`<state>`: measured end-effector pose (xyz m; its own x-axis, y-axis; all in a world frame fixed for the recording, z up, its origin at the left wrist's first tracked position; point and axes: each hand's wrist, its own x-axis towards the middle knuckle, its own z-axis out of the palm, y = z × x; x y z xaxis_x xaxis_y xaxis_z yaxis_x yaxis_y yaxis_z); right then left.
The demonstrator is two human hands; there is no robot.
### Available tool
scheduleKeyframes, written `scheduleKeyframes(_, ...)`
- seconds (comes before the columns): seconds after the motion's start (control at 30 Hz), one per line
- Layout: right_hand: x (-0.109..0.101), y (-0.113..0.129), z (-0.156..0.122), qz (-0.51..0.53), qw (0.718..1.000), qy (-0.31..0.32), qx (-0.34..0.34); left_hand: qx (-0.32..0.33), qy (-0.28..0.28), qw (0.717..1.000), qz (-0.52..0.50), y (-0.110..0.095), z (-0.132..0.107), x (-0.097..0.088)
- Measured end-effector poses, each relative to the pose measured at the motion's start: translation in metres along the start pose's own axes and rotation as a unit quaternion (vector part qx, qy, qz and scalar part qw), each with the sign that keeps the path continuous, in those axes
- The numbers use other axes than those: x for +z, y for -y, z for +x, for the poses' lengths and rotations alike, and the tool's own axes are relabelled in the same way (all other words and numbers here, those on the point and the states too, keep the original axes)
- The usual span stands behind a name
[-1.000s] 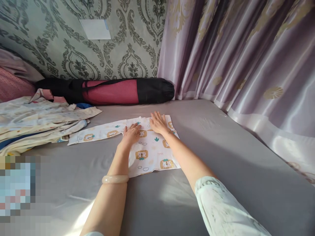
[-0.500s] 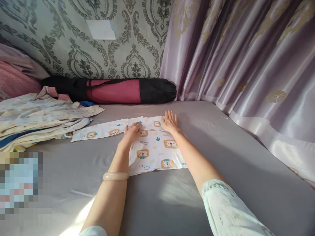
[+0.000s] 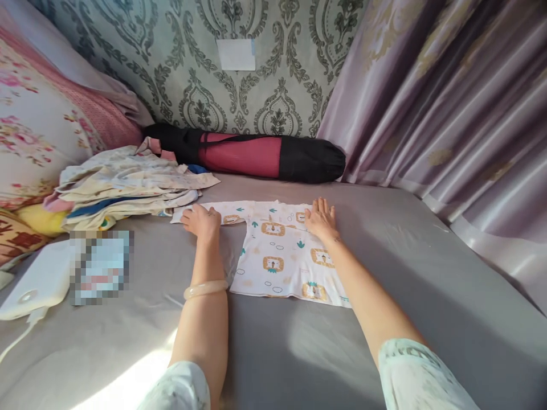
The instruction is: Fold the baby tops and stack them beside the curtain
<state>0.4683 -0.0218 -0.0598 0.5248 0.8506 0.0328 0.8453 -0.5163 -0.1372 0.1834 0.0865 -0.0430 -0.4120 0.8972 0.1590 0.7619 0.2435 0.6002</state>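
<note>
A white baby shirt printed with lion faces, leaves and clouds lies on the grey bed sheet, one sleeve stretched out to the left. My left hand, a pale bangle on its wrist, is on that sleeve near the cuff. Its fingers are bent down onto the cloth, with the fingertips partly hidden. At the shirt's far right, my right hand lies flat on the shoulder area with fingers stretched out. The right sleeve does not show as spread out.
Left of the shirt is a heap of clothes. Behind lies a black and red rolled bag along the patterned wall. A white power bank with a cable, a blurred-out item and a floral pillow are at left; curtains hang at right.
My left hand has moved left from the shirt's body along the sleeve to near its cuff. My right hand stays on the shoulder. The view has turned left, bringing the pillow and power bank in.
</note>
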Motion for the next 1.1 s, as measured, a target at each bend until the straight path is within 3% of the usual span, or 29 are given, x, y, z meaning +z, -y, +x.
scheduleKeyframes(0.07, -0.002, 0.025, -0.003, 0.015, 0.998, -0.006, -0.068, -0.061, -0.034, 0.998, -0.008, 0.004, 0.002, -0.002)
scheduleKeyframes(0.2, 0.003, 0.082, -0.011, 0.049, 0.978, 0.047, -0.198, -0.134, -0.054, 0.989, -0.022, 0.008, 0.007, -0.002)
scheduleKeyframes(0.33, 0.015, 0.114, -0.016, 0.057, 0.968, 0.090, -0.225, -0.157, -0.071, 0.985, -0.018, 0.013, 0.011, 0.000)
scheduleKeyframes(0.5, 0.025, 0.116, -0.013, 0.041, 0.967, 0.115, -0.225, -0.173, -0.087, 0.981, 0.012, 0.020, 0.018, 0.004)
scheduleKeyframes(0.67, 0.023, 0.115, -0.012, 0.045, 0.967, 0.115, -0.224, -0.170, -0.075, 0.983, 0.007, 0.023, 0.024, 0.006)
scheduleKeyframes(0.77, 0.020, 0.118, -0.013, 0.059, 0.969, 0.098, -0.219, -0.146, -0.053, 0.988, -0.012, 0.023, 0.023, 0.004)
scheduleKeyframes(0.93, 0.020, 0.123, -0.010, 0.096, 0.958, 0.009, -0.269, -0.086, -0.031, 0.994, -0.062, 0.020, 0.020, 0.002)
scheduleKeyframes(1.1, 0.020, 0.128, -0.006, 0.123, 0.952, 0.032, -0.278, -0.035, -0.013, 0.986, -0.160, 0.021, 0.035, 0.010)
